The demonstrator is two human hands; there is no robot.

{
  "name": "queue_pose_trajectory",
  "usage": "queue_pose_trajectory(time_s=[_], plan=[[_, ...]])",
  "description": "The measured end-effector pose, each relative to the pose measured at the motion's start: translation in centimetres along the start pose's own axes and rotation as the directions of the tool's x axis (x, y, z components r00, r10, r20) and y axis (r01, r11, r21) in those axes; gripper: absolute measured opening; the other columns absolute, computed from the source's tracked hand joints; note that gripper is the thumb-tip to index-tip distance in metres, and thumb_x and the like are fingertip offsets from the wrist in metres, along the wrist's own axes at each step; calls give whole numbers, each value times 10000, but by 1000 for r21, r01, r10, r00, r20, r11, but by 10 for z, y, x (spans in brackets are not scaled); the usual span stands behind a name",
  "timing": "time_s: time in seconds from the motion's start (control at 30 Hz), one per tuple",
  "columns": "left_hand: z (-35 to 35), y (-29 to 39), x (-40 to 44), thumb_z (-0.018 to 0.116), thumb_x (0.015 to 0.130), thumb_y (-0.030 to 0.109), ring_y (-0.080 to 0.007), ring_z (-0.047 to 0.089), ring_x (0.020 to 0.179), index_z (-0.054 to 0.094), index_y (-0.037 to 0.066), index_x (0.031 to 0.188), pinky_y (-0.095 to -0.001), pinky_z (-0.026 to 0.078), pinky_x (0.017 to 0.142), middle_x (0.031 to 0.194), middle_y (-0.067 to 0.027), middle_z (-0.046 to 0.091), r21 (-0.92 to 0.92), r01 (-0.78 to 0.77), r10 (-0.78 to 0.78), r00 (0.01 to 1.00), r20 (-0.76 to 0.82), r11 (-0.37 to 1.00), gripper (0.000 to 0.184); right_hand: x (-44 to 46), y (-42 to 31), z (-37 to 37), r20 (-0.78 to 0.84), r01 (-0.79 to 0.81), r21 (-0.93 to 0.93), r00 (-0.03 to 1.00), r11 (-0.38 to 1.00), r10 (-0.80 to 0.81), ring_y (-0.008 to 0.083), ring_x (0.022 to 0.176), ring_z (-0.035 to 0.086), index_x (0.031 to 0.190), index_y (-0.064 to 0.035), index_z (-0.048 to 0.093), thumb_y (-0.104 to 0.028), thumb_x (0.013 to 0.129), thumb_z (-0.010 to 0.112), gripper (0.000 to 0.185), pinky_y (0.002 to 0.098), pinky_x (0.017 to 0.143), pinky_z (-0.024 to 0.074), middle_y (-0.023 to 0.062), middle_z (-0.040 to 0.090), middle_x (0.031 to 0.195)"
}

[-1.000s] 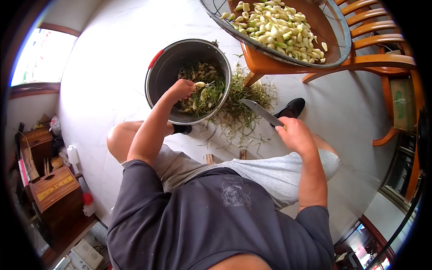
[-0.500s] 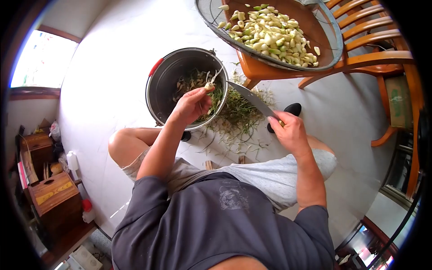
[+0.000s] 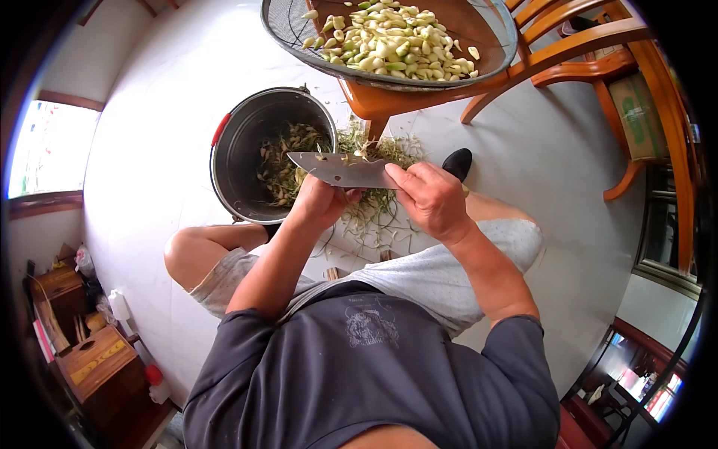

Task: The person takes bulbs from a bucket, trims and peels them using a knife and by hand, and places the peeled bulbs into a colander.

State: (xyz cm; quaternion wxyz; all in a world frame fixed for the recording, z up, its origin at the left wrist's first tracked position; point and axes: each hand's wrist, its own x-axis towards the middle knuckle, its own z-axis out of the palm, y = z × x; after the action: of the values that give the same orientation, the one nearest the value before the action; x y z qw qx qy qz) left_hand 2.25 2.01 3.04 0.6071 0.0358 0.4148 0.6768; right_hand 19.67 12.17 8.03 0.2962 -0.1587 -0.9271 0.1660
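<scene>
My right hand grips a broad kitchen knife, its thumb and finger near the heel of the blade. The blade points left and lies across the fingertips of my left hand. Those fingers are closed around a small white onion-like bulb, now mostly hidden by the blade. Small pale bits cling to the steel. Beyond the hands stands a metal bucket with a red grip on its handle, holding stalks and trimmings.
Green and pale trimmings litter the floor beside the bucket. A wire-mesh basket of peeled white bulbs rests on a wooden chair. A black shoe is at the right, wooden cabinets at the lower left.
The knife has come left and turned nearly level, over the left hand's fingertips. My left hand has drawn down towards me with the bulb. The whole view has shifted slightly.
</scene>
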Motion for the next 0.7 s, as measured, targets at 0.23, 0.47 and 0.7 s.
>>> queue_pose_trajectory(time_s=[0.23, 0.47, 0.7], plan=[[5, 0, -2, 509, 937, 210, -129, 574, 729, 546, 24, 1116, -268, 461, 567, 892, -74, 626, -25, 97, -98, 993, -71, 995, 261, -3, -2, -5, -5, 14, -37, 1000, 999, -14, 229, 674, 586, 1010, -93, 657, -50, 698, 670, 315, 329, 593, 486, 49, 581, 750], [-8, -7, 0, 491, 947, 155, -125, 566, 629, 515, 5, 1162, -239, 435, 500, 873, -84, 628, 76, -18, 16, 999, 27, 997, 263, -2, 4, 3, -71, 132, -94, 988, 987, -139, 262, 758, 606, 928, -102, 619, -96, 702, 606, 227, 349, 667, 507, 80, 624, 879], [-11, -12, 2, 531, 919, 144, -131, 562, 620, 552, -6, 1081, -235, 422, 487, 854, -94, 623, 26, -27, 26, 999, 30, 999, 222, 1, 0, 2, -70, 130, -65, 988, 989, -135, 273, 776, 609, 936, -89, 625, -92, 697, 610, 240, 353, 683, 505, 94, 624, 882]])
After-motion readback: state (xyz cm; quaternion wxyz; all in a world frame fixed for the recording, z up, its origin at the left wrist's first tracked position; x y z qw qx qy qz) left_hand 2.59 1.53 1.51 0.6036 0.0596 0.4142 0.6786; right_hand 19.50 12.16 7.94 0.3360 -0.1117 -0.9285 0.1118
